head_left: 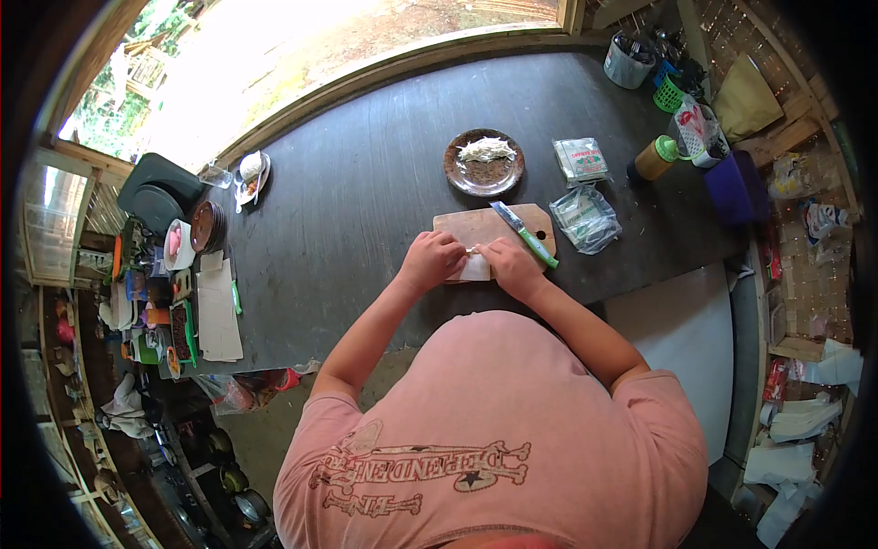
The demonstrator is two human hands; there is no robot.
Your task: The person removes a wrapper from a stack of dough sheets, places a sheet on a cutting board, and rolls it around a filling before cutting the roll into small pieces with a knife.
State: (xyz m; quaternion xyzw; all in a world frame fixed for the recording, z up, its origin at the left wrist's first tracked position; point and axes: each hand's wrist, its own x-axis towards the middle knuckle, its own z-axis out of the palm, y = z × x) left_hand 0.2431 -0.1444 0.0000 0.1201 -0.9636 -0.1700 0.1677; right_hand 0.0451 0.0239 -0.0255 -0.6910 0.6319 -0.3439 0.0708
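Note:
Both hands meet over a wooden cutting board [452, 222] near the table's front edge. A thin white wrapper [475, 268] lies partly on the board, its far edge bunched into a small roll. The fingers of my left hand [436, 257] are closed on the roll's left end. My right hand [512, 267] pinches its right end. What is inside the roll is hidden. A green-handled knife [533, 244] rests on the board beside my right hand. Beyond the board, a brown speckled plate [485, 188] holds a heap of white shreds [487, 149].
To the right lie a square packet [580, 160] and a crumpled plastic bag [586, 220], with a green-capped bottle [654, 158] farther over. At left stand stacked brown plates [208, 227], cardboard [218, 311] and a small dish with food [252, 181]. A bucket of utensils [628, 62] occupies the far right corner.

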